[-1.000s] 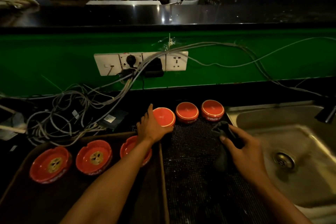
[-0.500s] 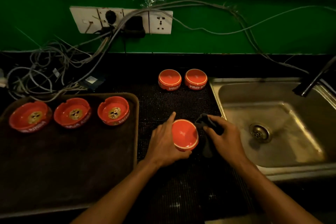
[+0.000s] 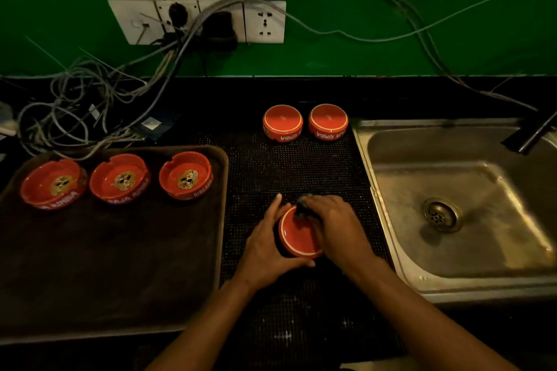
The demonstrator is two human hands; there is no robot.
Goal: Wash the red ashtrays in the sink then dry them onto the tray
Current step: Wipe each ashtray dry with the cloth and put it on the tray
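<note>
The ashtray (image 3: 298, 235) sat upside down on the dark mat (image 3: 289, 166) between tray (image 3: 223, 178) and sink (image 3: 452, 214). The left hand (image 3: 268, 247) curled round its side wall, steadying it; the right hand (image 3: 334, 223) pinched a dark cloth (image 3: 303, 208) against its base. It looked glazed, stiff and breakable, probably slippery while wet, so the side wall seemed the safest hold. Two more upturned ashtrays (image 3: 305, 122) waited behind; three (image 3: 119, 178) stood upright on the tray. Loose cables (image 3: 90, 105) lay beyond, clear of the path.
</note>
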